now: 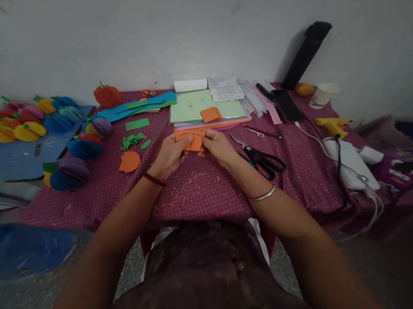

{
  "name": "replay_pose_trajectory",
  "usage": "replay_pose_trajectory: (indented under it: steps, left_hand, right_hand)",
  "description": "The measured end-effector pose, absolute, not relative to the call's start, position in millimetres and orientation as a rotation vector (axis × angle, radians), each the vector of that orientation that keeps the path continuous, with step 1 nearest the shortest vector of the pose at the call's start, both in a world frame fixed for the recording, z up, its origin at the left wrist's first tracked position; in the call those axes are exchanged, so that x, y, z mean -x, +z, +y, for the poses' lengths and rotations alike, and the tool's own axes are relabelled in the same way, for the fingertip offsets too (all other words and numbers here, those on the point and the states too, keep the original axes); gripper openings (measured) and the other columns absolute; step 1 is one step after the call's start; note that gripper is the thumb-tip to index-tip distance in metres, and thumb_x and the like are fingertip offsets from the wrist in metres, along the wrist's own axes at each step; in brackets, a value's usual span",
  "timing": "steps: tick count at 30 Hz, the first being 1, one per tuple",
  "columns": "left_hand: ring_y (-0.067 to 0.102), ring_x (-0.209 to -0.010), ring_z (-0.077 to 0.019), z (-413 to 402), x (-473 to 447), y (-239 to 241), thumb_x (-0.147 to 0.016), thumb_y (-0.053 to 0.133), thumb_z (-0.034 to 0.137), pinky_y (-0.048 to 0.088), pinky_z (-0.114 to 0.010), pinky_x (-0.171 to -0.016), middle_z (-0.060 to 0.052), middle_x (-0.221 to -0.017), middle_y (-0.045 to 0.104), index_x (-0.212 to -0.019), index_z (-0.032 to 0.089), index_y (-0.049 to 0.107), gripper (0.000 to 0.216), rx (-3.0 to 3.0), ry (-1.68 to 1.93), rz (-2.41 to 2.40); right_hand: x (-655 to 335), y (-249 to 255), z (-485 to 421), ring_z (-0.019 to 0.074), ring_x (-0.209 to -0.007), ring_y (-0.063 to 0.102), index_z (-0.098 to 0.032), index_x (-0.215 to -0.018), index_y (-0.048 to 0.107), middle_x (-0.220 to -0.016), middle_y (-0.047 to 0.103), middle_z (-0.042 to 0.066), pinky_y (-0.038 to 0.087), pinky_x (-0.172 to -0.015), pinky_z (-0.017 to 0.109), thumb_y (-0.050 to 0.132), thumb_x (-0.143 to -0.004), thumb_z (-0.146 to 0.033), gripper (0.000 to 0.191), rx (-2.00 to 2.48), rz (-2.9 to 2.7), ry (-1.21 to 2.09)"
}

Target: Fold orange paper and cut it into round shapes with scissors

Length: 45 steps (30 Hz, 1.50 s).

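An orange paper piece [194,145] is held up over the table, with marks or a cut line on it. My left hand [172,155] pinches its left side, thumb on top. At its right edge my right hand [218,147] grips it between thumb and fingers. Just behind lies a folded orange paper [211,115] on a stack of coloured sheets [186,107]. Black-handled scissors [260,157] rest to the right of my right hand. Left of my left hand are an orange paper cutout [130,162], several green paper leaves [132,140] and a green strip [137,124].
Several coloured paper fruits [30,131] fill the left side. A phone [287,106], paper cup [324,95], yellow glue gun [332,125] and white power strip [351,164] with cables lie right. Paper scraps litter the checked cloth [214,198] near the front edge.
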<state>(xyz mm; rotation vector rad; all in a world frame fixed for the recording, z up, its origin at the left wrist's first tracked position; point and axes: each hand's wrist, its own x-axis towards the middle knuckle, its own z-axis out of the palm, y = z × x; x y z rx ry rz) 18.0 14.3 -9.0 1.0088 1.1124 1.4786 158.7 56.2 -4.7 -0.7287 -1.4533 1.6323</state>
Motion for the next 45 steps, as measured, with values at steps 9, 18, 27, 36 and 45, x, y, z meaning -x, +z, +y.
replay_pose_trajectory:
  steps: [9,18,27,36,45]
  left_hand:
    - [0.037,-0.037,-0.0019,13,-21,-7,-0.066,0.079,0.034,0.027,-0.015,-0.032,0.005,-0.057,0.056,-0.075,0.015,0.063,0.027,-1.104,1.582,1.152]
    - [0.038,-0.036,-0.0021,12,-21,-3,-0.066,0.077,0.03,0.025,-0.016,-0.031,0.004,-0.057,0.058,-0.073,0.014,0.062,0.023,-1.044,1.559,1.151]
    - [0.038,-0.036,-0.0041,9,-17,2,-0.07,0.075,0.045,0.026,-0.018,-0.032,0.005,-0.051,0.052,-0.07,0.017,0.06,0.032,-0.995,1.548,1.099]
    - [0.053,-0.045,-0.0131,8,8,21,-0.081,0.044,0.073,0.03,-0.023,-0.036,-0.004,-0.051,0.055,-0.066,0.017,0.063,0.061,-1.015,1.378,1.079]
    - [0.041,-0.046,-0.0061,8,20,13,-0.065,0.079,0.026,0.028,-0.019,-0.044,0.001,-0.051,0.053,-0.057,0.014,0.063,0.021,-1.483,1.128,1.227]
  right_hand:
    - [-161,1,52,0.0055,-0.044,0.052,-0.015,-0.074,0.057,-0.059,0.058,-0.004,0.046,-0.043,0.016,0.058,-0.086,-0.02,0.013,0.749,-1.442,1.628]
    - [-164,2,51,0.0086,-0.045,0.056,-0.015,-0.077,0.059,-0.058,0.061,-0.001,0.049,-0.044,0.019,0.056,-0.088,-0.053,0.039,0.711,-1.5,1.651]
    - [-165,6,47,0.0069,-0.044,0.058,-0.012,-0.081,0.059,-0.055,0.066,-0.001,0.048,-0.046,0.015,0.07,-0.081,-0.023,0.015,0.807,-1.541,1.734]
    - [-167,12,47,0.0079,-0.044,0.057,-0.012,-0.084,0.059,-0.053,0.064,-0.002,0.047,-0.047,0.017,0.059,-0.083,-0.011,0.001,0.797,-1.607,1.667]
    - [-176,4,62,0.0061,-0.05,0.046,-0.015,-0.068,0.054,-0.06,0.053,-0.005,0.034,-0.048,0.019,0.061,-0.075,-0.015,0.009,0.702,-2.048,1.319]
